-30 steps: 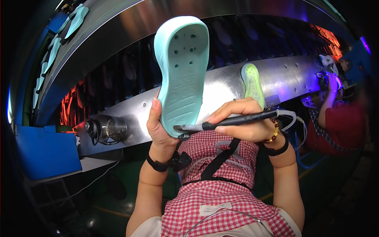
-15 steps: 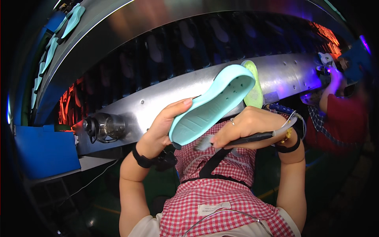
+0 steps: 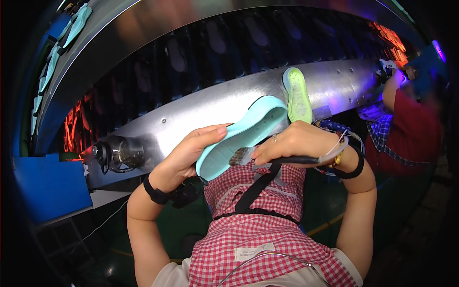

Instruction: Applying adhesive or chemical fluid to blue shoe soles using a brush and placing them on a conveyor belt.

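The brush (image 3: 243, 156) has swung from beside the turquoise shoe sole (image 3: 244, 136) over its inner face, suggesting brushing there. Left hand (image 3: 188, 151) grips the sole's side; right hand (image 3: 302, 144) clasps the brush. Beyond the sole's toe: green sole (image 3: 299, 98) on metal surface (image 3: 205, 112).

A metal bench (image 3: 205, 106), bowed by the wide lens, runs across the scene, its bare surface brightest around the middle and tinged purple toward the right end. A green sole (image 3: 300, 95) with a pale blue edge lies right of center, its length running from back to front. Near the left end sits a clear pot (image 3: 125, 154) with a black top; whether it stands upright is hard to tell. A grey patch (image 3: 322, 113) marks the front edge just right of the sole.
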{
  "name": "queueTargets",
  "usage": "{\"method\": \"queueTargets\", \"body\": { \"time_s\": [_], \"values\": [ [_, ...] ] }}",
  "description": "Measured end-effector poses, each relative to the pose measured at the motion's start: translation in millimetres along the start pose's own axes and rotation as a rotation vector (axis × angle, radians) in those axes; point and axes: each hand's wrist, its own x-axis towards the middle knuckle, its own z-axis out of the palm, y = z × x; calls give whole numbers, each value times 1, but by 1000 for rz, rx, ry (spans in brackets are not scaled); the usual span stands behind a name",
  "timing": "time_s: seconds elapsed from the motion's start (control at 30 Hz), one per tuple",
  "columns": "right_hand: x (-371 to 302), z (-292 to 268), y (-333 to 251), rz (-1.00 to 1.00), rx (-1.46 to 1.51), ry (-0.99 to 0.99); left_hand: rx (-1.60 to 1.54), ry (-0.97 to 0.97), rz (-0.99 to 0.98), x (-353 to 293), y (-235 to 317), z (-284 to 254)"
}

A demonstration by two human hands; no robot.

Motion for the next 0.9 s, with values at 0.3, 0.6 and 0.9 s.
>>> {"method": "queueTargets", "body": {
  "time_s": [0.3, 0.6, 0.9],
  "values": [
    [-15, -5, 28, 18, -37, 91, 0, 86, 78, -1, -6, -10],
    [-4, 9, 0, 342, 466, 201, -153, 64, 168, 10, -17, 10],
    [19, 22, 8, 413, 525, 496, 86, 161, 290, 26, -23, 18]
  ]
}}
